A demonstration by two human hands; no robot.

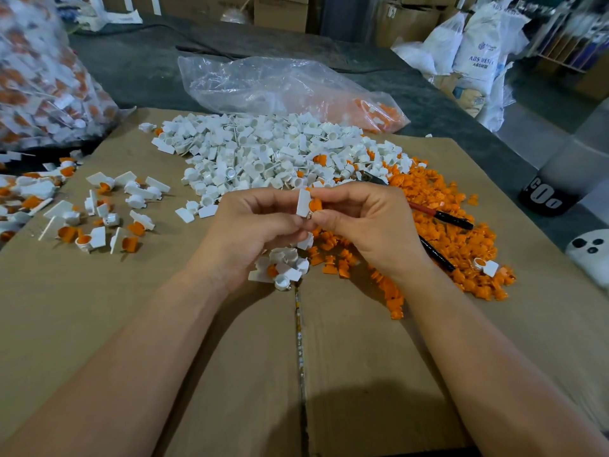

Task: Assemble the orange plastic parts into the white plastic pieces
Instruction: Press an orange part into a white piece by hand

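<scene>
While left hand [253,225] pinches white piece [302,202], right hand [359,222] pinches orange part [315,205], join partly hidden

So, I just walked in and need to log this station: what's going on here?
A person is joining parts over a cardboard sheet. The left hand pinches a white piece while the right hand holds an orange part against it. A white pile lies behind the hands, an orange pile to the right, and assembled pieces are scattered on the left.
</scene>
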